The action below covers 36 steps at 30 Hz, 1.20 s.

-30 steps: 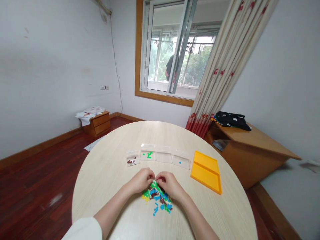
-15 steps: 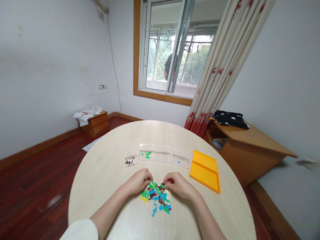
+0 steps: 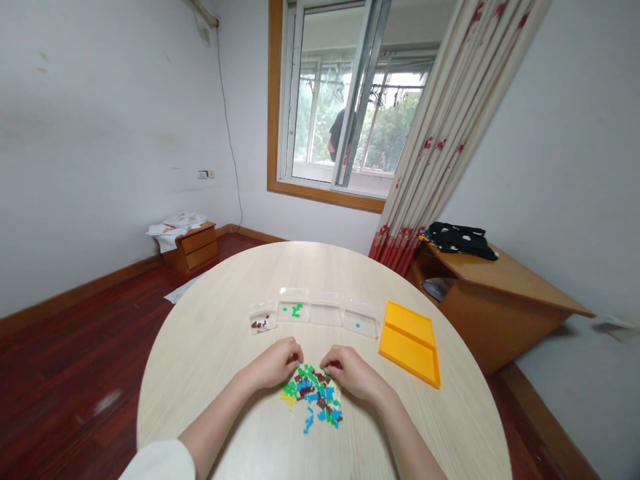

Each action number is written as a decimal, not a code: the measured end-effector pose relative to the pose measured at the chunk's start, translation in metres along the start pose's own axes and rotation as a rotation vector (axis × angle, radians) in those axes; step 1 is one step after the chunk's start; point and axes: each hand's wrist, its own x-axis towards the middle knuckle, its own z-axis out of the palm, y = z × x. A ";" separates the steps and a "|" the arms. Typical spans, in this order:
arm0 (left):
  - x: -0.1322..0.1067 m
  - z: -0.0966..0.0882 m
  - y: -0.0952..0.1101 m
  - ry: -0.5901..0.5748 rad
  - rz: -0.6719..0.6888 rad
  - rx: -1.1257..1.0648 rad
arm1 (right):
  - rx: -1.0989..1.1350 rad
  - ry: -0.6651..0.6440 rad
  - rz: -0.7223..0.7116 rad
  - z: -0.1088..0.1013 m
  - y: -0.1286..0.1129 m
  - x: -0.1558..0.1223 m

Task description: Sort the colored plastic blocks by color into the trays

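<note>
A loose pile of small building bricks (image 3: 315, 393) in green, blue, brown, yellow and cream lies on the round table before me. At the pile's far left edge is my left hand (image 3: 281, 360), its thumb and fingertips pinched on a small blue brick (image 3: 299, 362). Opposite it, my right hand (image 3: 349, 368) pinches a small green brick (image 3: 324, 369) just above the far right side of the pile. Beyond my hands stands a row of clear plastic boxes: one with brown bricks (image 3: 260, 325), one with green bricks (image 3: 296, 311), and one with a single blue brick (image 3: 357, 325).
A yellow two-part tray (image 3: 410, 343) lies right of the boxes on the pale round table (image 3: 210, 333). Folded dark cloth sits on a wooden desk (image 3: 520, 273) to the right. A person (image 3: 337, 133) is partly visible beyond the window.
My right hand has shifted slightly left and lifted a little, with a green brick now at its fingertips. My left hand has hardly moved.
</note>
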 end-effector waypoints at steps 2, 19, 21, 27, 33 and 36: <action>-0.001 -0.003 0.002 -0.009 0.003 0.000 | -0.013 0.000 -0.012 -0.001 -0.001 0.000; 0.003 0.007 0.010 -0.009 -0.016 -0.030 | 0.005 0.030 -0.049 0.000 0.002 -0.003; 0.004 0.008 0.010 -0.010 -0.017 -0.029 | -0.002 0.031 -0.031 0.000 0.001 -0.002; 0.004 0.008 0.014 0.000 -0.035 -0.016 | -0.046 0.045 0.012 0.002 -0.001 -0.002; 0.003 0.007 0.019 0.035 -0.048 -0.021 | -0.065 0.073 0.012 0.001 0.000 -0.004; 0.004 0.008 0.018 0.087 -0.061 -0.039 | -0.033 0.081 0.030 0.001 -0.001 -0.004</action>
